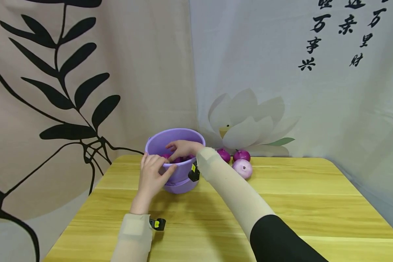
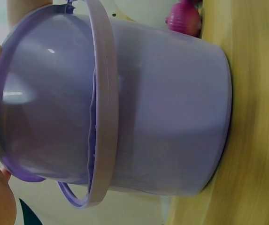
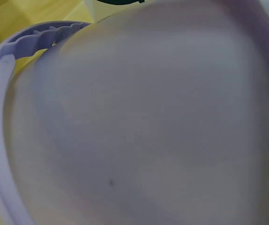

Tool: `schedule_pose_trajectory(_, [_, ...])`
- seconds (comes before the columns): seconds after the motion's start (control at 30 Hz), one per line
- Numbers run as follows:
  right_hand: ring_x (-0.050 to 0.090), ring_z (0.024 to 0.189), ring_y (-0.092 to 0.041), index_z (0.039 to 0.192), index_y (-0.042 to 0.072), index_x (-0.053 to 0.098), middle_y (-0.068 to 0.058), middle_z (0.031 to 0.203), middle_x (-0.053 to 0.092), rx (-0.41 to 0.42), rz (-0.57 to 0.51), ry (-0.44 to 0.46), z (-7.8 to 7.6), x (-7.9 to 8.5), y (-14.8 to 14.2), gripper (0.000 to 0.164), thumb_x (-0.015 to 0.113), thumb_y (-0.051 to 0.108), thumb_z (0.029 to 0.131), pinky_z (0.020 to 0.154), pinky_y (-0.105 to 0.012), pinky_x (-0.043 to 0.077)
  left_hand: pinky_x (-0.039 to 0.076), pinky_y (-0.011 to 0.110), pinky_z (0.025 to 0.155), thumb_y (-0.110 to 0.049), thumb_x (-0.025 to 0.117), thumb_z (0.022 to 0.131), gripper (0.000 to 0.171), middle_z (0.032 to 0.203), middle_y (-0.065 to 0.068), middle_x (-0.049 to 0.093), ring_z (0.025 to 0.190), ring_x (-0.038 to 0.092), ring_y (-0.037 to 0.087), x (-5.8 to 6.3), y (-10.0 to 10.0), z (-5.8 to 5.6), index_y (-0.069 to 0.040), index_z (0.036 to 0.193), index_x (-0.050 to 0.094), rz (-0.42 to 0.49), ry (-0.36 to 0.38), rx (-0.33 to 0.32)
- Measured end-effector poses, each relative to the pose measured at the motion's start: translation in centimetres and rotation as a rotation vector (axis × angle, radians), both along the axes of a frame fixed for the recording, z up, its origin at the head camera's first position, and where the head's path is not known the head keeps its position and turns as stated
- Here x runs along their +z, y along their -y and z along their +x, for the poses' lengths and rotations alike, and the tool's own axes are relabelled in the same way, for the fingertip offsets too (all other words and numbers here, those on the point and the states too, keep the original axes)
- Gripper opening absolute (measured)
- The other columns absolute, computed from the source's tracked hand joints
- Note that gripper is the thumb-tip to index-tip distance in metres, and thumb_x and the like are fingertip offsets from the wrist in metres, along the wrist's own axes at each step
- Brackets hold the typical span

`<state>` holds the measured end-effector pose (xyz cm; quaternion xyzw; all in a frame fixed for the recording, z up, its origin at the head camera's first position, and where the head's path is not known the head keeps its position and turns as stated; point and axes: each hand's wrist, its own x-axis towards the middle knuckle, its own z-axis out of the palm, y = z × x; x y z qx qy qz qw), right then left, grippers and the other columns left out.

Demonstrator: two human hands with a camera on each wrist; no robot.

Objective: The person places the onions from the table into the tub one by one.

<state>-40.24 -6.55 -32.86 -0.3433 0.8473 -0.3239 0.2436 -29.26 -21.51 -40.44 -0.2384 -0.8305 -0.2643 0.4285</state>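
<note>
A purple bucket [image 1: 180,178] with a carrying handle [image 2: 107,108] stands upright near the table's far edge. My left hand [image 1: 152,173] grips its near-left rim, with the thumb on the outer wall. Over the rim from the right, my right hand [image 1: 183,148] reaches into the bucket, fingers spread and bent downward above red onions [image 1: 166,155]. The fingertips of that hand are partly hidden inside. In the left wrist view, the handle hangs down around the bucket's side. The bucket's outer wall [image 3: 148,112] fills most of the right wrist view.
Just right of the bucket lie two dark red onions [image 1: 241,155] and a paler, peeled-looking onion [image 1: 242,169]. They rest on the wooden table [image 1: 298,203]. Behind the table hangs a printed curtain [image 1: 150,72], close to the bucket.
</note>
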Motion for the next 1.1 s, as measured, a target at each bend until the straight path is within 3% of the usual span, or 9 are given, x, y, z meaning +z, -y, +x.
schedule_pose_trajectory(0.3, [0.051,0.125,-0.023,0.139,0.006,0.048,-0.015,0.134,0.056,-0.067,-0.052,-0.167,0.3,0.7,-1.8,0.066,0.075,0.031,0.084,0.103,-0.027,0.039,0.018,0.064,0.108,-0.047,0.062,0.091,0.037,0.08,0.001,0.059,0.088,0.054,0.025,-0.1,-0.8,-0.2,-0.012,0.08,0.059,-0.004,0.006,-0.01])
schedule_pose_trajectory(0.5, [0.051,0.125,-0.027,0.139,0.007,0.049,-0.016,0.134,0.055,-0.12,-0.201,-0.164,0.7,1.4,-4.2,0.06,0.072,0.027,0.088,0.104,-0.038,0.04,0.018,0.064,0.108,-0.039,0.067,0.087,0.029,0.078,0.0,0.057,0.086,0.053,0.024,0.0,-1.0,-0.3,-0.012,0.079,0.059,0.0,0.006,-0.026])
schedule_pose_trajectory(0.8, [0.058,0.115,-0.023,0.134,0.012,0.055,-0.011,0.126,0.06,-0.247,-0.492,-0.173,1.2,1.9,-11.1,0.048,0.069,0.025,0.09,0.098,-0.038,0.046,0.017,0.064,0.108,-0.038,0.068,0.086,0.029,0.074,0.003,0.054,0.082,0.05,0.024,0.1,-0.5,-0.3,-0.012,0.078,0.058,0.023,-0.003,-0.024])
schedule_pose_trajectory(0.93, [0.056,0.119,-0.025,0.134,0.009,0.053,-0.012,0.128,0.059,-0.332,-0.571,-0.169,1.9,1.2,-15.0,0.046,0.066,0.02,0.092,0.1,-0.041,0.044,0.017,0.064,0.107,-0.034,0.07,0.085,0.027,0.074,0.005,0.054,0.081,0.049,0.024,0.0,-0.3,-0.3,-0.012,0.078,0.059,0.029,-0.005,-0.029])
schedule_pose_trajectory(1.1, [0.055,0.119,-0.028,0.135,0.002,0.05,-0.016,0.129,0.058,-0.439,-0.651,-0.143,2.7,-1.5,-19.4,0.048,0.066,0.016,0.092,0.1,-0.039,0.044,0.017,0.064,0.107,-0.033,0.07,0.085,0.025,0.075,0.001,0.053,0.082,0.05,0.024,-0.1,-0.1,-0.3,-0.011,0.078,0.059,0.031,-0.006,-0.017])
